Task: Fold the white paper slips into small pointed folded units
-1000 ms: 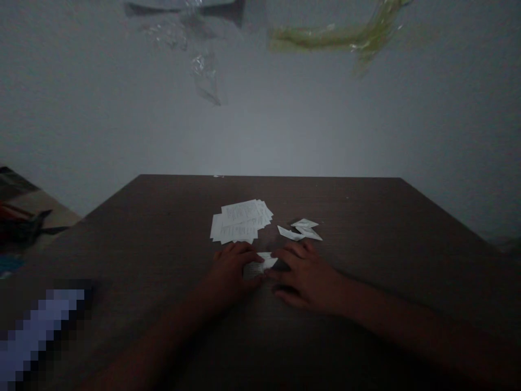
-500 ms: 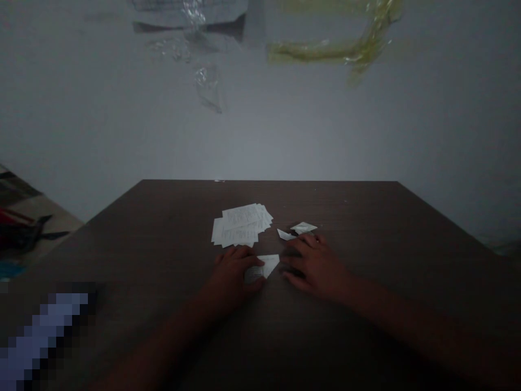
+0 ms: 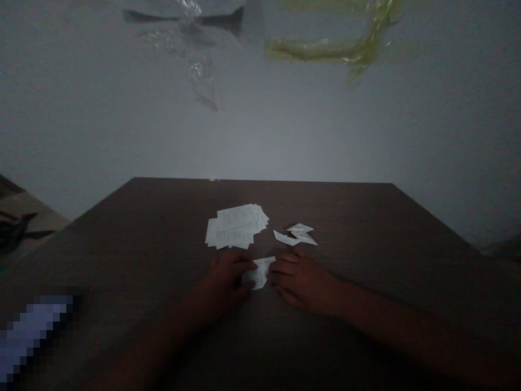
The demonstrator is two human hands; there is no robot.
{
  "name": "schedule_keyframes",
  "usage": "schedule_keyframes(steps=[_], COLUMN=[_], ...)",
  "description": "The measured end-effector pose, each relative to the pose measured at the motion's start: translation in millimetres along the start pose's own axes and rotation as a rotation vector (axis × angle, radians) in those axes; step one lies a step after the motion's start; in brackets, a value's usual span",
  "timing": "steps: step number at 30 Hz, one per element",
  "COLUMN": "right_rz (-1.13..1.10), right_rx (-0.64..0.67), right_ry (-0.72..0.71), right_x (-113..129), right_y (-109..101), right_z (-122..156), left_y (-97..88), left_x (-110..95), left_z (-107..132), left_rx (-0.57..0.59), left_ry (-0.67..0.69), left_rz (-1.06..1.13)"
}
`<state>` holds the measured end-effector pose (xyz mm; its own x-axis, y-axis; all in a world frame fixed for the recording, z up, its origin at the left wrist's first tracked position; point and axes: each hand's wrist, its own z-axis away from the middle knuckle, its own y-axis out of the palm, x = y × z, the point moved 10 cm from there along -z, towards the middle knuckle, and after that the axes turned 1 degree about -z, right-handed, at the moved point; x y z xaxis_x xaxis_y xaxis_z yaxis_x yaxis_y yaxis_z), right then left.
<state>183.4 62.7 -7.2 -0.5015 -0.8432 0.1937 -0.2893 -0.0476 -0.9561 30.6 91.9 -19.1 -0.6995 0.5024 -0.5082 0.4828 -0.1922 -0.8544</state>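
A small printed piece of paper (image 3: 260,271) lies on the table between my two hands, its right side folded or cut at a slant. My left hand (image 3: 230,277) holds its left side, the thumb at the near edge and the fingers at the far one. At the right edge, the fingers of my right hand (image 3: 295,279) are drawn together and press on the paper. Beyond my left hand is a loose pile of printed paper slips (image 3: 236,225). Several folded paper pieces (image 3: 301,233) lie beyond my right hand.
The dark brown table (image 3: 345,222) meets a pale wall (image 3: 285,130) at its far edge. Clear tape (image 3: 203,81) and yellow tape (image 3: 325,51) stick to that wall. A blurred-out bluish object (image 3: 32,331) is at the lower left.
My right hand has moved left and nearer, from beside the folded pieces onto the paper's right edge. More of the folded pieces now shows. The view has shifted slightly.
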Motion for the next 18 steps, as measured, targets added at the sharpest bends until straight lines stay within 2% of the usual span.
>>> schedule_keyframes(steps=[4,12,18], right_rz=[0.001,0.03,0.015], right_rx=[0.011,-0.013,-0.033], right_ry=[0.004,-0.008,0.015], right_x=[-1,3,-1], right_y=[2,1,4], right_z=[0,-1,-2], left_y=[0.2,-3.5,2.8], left_x=[0,-14,-14], left_z=[0,-1,-5], left_rx=[-0.002,0.024,0.033], left_ry=[0.019,0.035,-0.017], left_rz=[0.002,-0.06,-0.131])
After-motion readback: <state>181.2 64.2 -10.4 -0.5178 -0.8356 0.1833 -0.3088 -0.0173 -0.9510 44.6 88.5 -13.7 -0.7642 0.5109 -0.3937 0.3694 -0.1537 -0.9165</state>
